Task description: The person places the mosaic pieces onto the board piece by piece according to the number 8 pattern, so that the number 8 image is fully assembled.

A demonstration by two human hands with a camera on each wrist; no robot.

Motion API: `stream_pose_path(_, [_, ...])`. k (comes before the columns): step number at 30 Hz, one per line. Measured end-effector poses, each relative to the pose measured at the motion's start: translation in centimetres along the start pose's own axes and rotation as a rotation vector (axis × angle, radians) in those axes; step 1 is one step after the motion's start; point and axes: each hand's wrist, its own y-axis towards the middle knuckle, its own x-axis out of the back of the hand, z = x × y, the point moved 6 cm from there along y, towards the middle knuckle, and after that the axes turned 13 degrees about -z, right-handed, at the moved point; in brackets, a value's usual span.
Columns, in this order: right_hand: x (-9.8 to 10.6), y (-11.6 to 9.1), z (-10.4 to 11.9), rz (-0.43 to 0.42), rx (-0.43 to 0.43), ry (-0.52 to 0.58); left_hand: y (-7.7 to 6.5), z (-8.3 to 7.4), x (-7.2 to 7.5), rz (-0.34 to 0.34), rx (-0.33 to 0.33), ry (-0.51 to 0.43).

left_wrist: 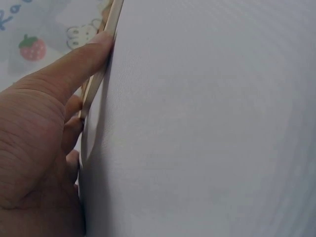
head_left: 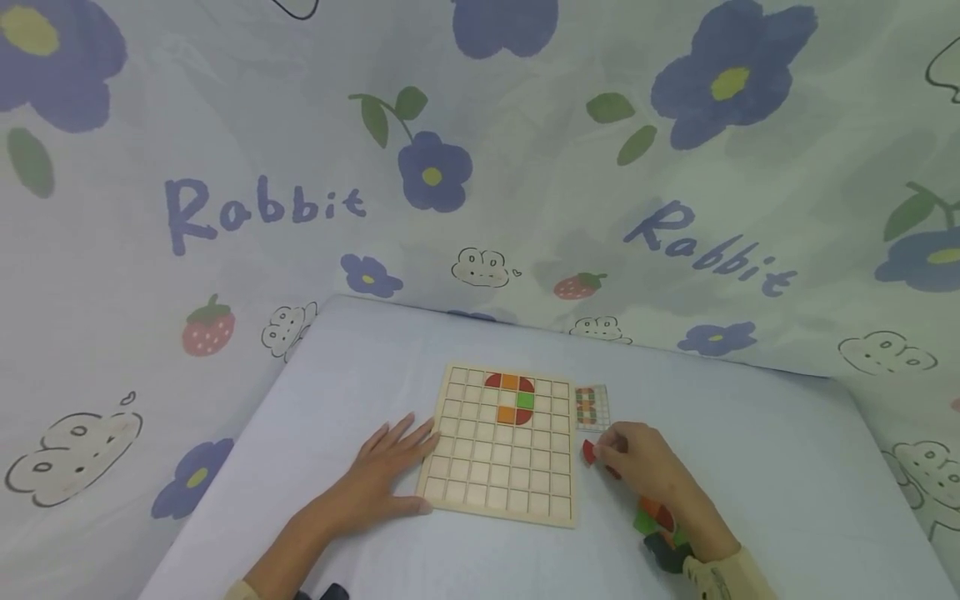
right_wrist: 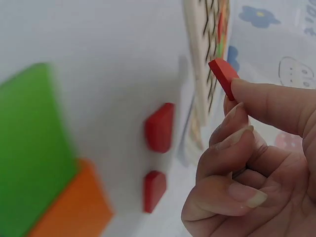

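A wooden grid board (head_left: pixel 495 475) lies on the white table, with several red, orange and green pieces set in cells near its far edge. My left hand (head_left: pixel 386 475) rests at the board's left side, fingers straight and spread, the thumb (left_wrist: pixel 84 59) against its edge in the left wrist view. Just off the board's right edge, my right hand (head_left: pixel 641 458) pinches a red quarter-round piece (right_wrist: pixel 224 78) between thumb and index finger. Two more red pieces lie on the table below that hand in the right wrist view, one red block (right_wrist: pixel 159 128) closer to the board.
A small pattern card (head_left: pixel 592 407) lies beside the board's upper right. Under my right forearm is a loose pile with a green piece (right_wrist: pixel 29 148) and an orange piece (right_wrist: pixel 74 207). A printed cloth wall (head_left: pixel 525 208) stands behind the table.
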Motion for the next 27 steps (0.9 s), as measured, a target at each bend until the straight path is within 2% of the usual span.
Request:
stream_pose_path(5, [-0.2, 1.1, 1.8, 0.025, 0.042, 0.024, -0.1, 0.0, 0.0, -0.014, -0.006, -0.004])
stream_pose_path(12, [-1.2, 3.1, 5.3, 0.077, 0.144, 0.055, -0.1, -0.4, 0.2, -0.021, -0.015, -0.002])
stream_pose_path(20, [-3.4, 5.4, 8.7, 0.143, 0.234, 0.080, -0.1, -0.5, 0.1, -0.001, 0.003, -0.001])
stream_pose_path(27, [-5.3, 6.9, 10.6, 0.205, 0.260, 0.089, -0.1, -0.8, 0.4, 0.000, -0.038, -0.003])
